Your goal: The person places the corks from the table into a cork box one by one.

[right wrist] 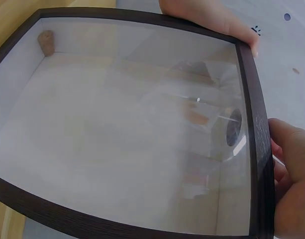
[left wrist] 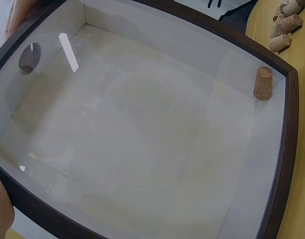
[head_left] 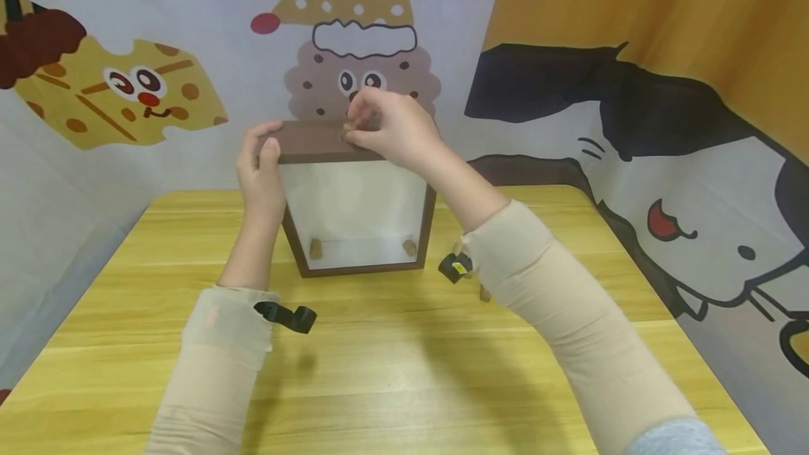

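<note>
A brown-framed shadow box (head_left: 354,209) with a clear front stands upright on the table. My left hand (head_left: 260,167) grips its upper left corner, thumb towards the front and fingers over the top. Above the frame's top, my right hand (head_left: 398,128) pinches a small cork (head_left: 347,130), mostly covered by the fingers. In the right wrist view a round hole (right wrist: 234,128) shows in the top side, near the right hand. Inside, one cork (head_left: 316,248) stands at the bottom left and another cork (head_left: 410,247) at the bottom right.
Several loose corks (left wrist: 286,25) lie on the wooden table (head_left: 379,371) to the right of the box; in the head view the right sleeve hides most of them. A cartoon-printed cloth (head_left: 208,160) hangs behind the table. Each wrist wears a small black camera (head_left: 293,317).
</note>
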Demonstrator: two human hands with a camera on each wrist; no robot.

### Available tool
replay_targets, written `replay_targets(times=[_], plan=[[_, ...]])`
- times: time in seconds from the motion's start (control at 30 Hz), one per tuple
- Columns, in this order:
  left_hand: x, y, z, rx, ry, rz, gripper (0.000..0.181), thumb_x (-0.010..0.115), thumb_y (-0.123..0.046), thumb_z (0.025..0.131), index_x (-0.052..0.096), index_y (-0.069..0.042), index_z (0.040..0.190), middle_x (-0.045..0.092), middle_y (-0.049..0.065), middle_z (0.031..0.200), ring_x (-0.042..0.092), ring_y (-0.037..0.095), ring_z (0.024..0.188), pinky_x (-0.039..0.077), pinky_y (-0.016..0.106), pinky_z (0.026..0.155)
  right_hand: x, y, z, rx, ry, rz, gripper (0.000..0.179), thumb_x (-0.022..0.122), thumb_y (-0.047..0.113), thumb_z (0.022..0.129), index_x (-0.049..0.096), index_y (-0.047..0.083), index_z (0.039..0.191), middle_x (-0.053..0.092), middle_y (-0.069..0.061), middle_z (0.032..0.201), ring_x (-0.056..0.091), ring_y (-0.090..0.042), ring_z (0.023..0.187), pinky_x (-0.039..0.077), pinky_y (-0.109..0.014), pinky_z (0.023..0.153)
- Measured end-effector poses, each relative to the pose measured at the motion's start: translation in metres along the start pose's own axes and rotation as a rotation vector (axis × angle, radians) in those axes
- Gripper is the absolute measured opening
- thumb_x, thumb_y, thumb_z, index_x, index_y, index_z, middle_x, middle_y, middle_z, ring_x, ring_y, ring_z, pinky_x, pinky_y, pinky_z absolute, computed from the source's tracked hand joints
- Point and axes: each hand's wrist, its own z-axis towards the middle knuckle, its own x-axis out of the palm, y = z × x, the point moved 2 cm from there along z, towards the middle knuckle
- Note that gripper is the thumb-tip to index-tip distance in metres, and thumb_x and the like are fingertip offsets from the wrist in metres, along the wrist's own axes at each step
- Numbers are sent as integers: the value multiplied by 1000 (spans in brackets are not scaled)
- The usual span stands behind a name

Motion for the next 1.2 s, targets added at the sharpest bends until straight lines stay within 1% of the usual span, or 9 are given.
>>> replay_targets(times=[0.03, 0.13, 0.33, 0.43, 0.5, 0.67, 0.87, 1.0, 1.2], plan=[[0, 1, 0, 7, -2, -2, 43, 39, -24, 91, 56, 3, 121, 54, 13, 129, 42, 18, 125, 25, 36, 103, 1, 0, 0, 0, 1, 8, 25, 71, 28, 86, 60, 18, 105, 63, 11, 96, 56, -6, 90, 42, -28, 79], [-3, 17, 3, 21, -11, -1, 44, 40, -28, 91, 58, 0, 120, 56, 7, 128, 42, 16, 124, 26, 36, 102, 2, 0, -1, -9, -7, 32, 25, 72, 29, 85, 62, 16, 105, 63, 11, 92, 56, -6, 85, 42, -27, 79], [-4, 17, 2, 13, -9, -12, 44, 40, -30, 91, 59, -2, 119, 56, 4, 127, 42, 17, 124, 26, 37, 101, 1, -2, -16, -70, -81, 153, 22, 71, 20, 86, 64, 11, 105, 65, 5, 96, 55, -10, 71, 44, -26, 69], [-3, 17, 2, 6, -5, -15, 44, 40, -29, 91, 59, -2, 120, 55, 5, 128, 41, 17, 124, 26, 37, 101, -1, -3, -31, -91, -124, 216, 23, 71, 16, 86, 64, 9, 107, 65, 2, 100, 51, -13, 66, 43, -27, 60], [-3, 16, 2, 5, -4, -15, 44, 40, -29, 91, 59, -2, 120, 55, 8, 129, 41, 17, 124, 26, 37, 102, -3, -3, -43, -100, -155, 233, 23, 71, 14, 86, 65, 9, 108, 64, 1, 97, 50, -13, 64, 43, -28, 59], [-3, 16, 2, 2, -6, -9, 43, 42, -29, 91, 59, -2, 120, 53, 13, 130, 41, 16, 124, 26, 37, 101, -6, -9, -75, -156, -249, 255, 22, 73, 10, 83, 66, 7, 104, 65, -2, 90, 55, -12, 73, 47, -32, 68], [-3, 17, 3, 11, -13, -12, 43, 42, -29, 91, 59, -2, 119, 56, 5, 127, 42, 16, 122, 27, 36, 100, -1, -33, -114, -237, -347, 274, 22, 75, 0, 77, 66, 2, 98, 67, -4, 85, 60, -16, 75, 49, -32, 74], [-3, 17, 4, 17, -17, -14, 42, 43, -29, 91, 59, -2, 119, 57, 5, 126, 43, 16, 123, 27, 35, 100, 5, -55, -136, -178, -330, 266, 24, 76, -3, 76, 66, 2, 98, 67, -5, 89, 60, -18, 79, 48, -33, 77], [-2, 16, 6, 17, -12, -22, 42, 43, -28, 91, 59, -1, 119, 56, 8, 127, 42, 16, 123, 26, 35, 100, 15, -97, -168, -3, -236, 207, 26, 76, 3, 78, 67, 5, 102, 66, -4, 89, 59, -19, 84, 47, -39, 79]])
